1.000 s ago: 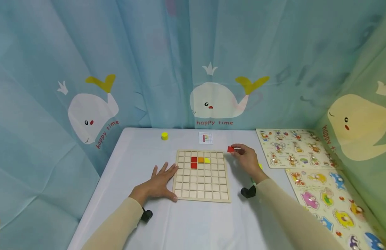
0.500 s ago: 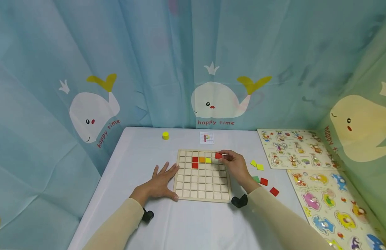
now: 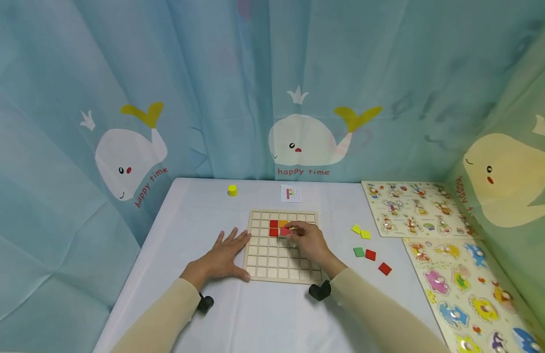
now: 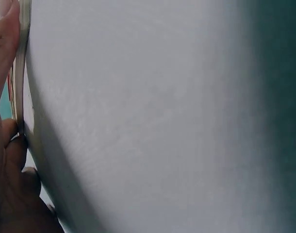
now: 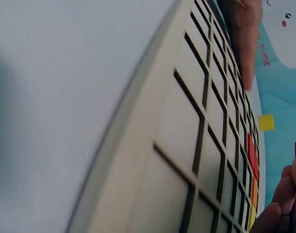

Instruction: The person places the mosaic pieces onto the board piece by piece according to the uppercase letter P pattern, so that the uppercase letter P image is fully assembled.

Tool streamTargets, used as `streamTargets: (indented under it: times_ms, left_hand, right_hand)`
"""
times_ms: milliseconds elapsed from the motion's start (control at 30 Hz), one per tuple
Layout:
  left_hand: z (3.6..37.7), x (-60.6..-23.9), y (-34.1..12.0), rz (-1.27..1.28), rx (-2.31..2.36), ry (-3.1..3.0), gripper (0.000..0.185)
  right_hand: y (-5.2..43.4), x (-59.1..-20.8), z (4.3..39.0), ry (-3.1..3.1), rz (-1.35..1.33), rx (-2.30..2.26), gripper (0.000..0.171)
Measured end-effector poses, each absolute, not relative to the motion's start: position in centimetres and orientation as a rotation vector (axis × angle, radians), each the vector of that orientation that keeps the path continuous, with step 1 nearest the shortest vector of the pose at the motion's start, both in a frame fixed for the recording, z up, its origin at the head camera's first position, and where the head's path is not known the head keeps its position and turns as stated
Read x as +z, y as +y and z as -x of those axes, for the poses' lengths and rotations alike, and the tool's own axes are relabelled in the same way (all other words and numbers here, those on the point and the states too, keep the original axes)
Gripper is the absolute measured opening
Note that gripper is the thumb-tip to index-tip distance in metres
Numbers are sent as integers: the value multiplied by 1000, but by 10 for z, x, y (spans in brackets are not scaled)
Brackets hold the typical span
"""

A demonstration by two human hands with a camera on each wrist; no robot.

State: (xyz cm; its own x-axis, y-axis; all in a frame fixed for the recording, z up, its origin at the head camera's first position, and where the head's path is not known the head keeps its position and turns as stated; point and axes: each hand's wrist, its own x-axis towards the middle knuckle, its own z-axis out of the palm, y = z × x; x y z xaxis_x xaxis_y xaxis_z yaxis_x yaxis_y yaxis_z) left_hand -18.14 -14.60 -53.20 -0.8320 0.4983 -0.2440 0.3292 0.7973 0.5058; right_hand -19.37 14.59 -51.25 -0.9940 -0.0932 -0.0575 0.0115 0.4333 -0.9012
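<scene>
"Where was the right hand (image 3: 311, 241)?"

"Near the centre of the head view, pinching a red tile (image 3: 284, 231) at the wooden grid board (image 3: 268, 272), just below an orange tile (image 3: 283, 223). I couldn't tell whether the pinched tile touched the grid."

"And the left hand (image 3: 221, 255)?"

"Left of centre, fingers spread out, by the board's left edge."

"What lay around them?"

"Two red squares (image 3: 273, 232) sat in the grid, left of the pinched tile. Loose tiles (image 3: 370, 255) lay right of centre, and a printed card (image 3: 291, 193) above the board."
</scene>
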Motion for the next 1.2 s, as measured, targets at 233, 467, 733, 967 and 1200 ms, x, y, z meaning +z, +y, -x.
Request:
streamTargets:
  times_ms: [233,467,733,967,1200]
  left_hand:
    - [183,-534,-146,-641,649,2609,131]
    - [182,-535,-147,-640,717,2601,130]
    - [182,-536,-147,-625,735,2602,128]
    - [183,-536,-147,-621,721,2602,128]
    - [183,-537,-148,-620,696,2594,129]
  right_hand:
    - [135,-516,192,2568,89,-1601,27]
    - [129,-520,192,2628,117,-1508,25]
    - [121,-521,190,2715,187,-1391,23]
    - [116,-523,190,2767,209,-1300,24]
    - [113,-527,190,2801,232,-1234,23]
